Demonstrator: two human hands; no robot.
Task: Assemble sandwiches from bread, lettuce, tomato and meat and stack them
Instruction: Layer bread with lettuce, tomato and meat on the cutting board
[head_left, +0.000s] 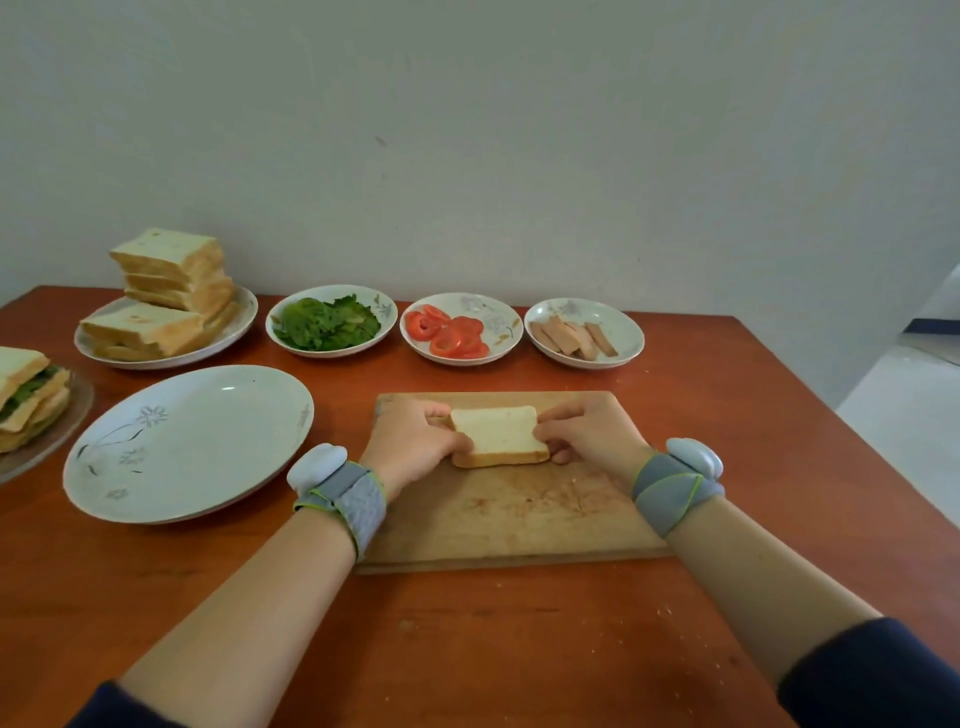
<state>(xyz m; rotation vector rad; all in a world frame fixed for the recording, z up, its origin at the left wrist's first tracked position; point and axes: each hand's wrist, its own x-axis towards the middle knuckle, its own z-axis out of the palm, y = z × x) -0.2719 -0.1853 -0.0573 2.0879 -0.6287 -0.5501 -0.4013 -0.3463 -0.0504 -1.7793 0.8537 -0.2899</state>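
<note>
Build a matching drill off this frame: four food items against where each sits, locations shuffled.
Items:
1. bread slice
2. tomato slices
3. meat strips
4. stacked sandwiches

Places:
A. in the rightmost small dish
B. over the cutting board, gripped by left hand and right hand
C. on the glass plate at the left edge
D. just right of the lettuce

Pairs: 1-B, 2-D, 3-A, 4-C
</note>
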